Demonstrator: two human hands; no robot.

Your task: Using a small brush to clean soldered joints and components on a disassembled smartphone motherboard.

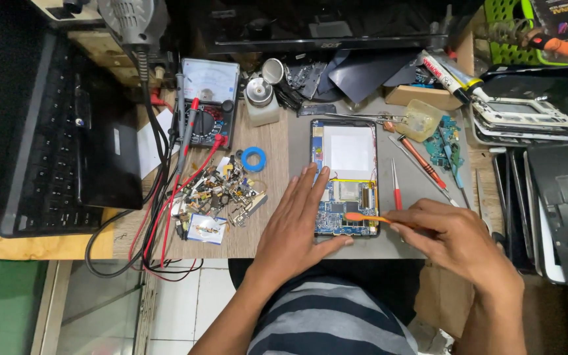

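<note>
At nine o'clock, a black laptop point(67, 131), open on the bench. Toward ten o'clock, a multimeter point(206, 102) with red and black leads, a heap of small scrap parts point(221, 194) just below it, a blue tape ring point(254, 158) beside. Near centre, left hand point(294, 227) flat, fingers spread apart, pressing the left edge of an opened tablet point(345, 177). At four o'clock, right hand point(458, 240), fingers pinched on an orange brush point(367, 217), head touching the circuit board point(343, 207). At two o'clock, stacked device shells point(527, 118).

Opened tablet point(344, 177) ctr on mat point(422, 236), multimeter point(206, 102) far left, screwdriver point(421, 161) just right, parts pile point(217, 197) betw.
</note>
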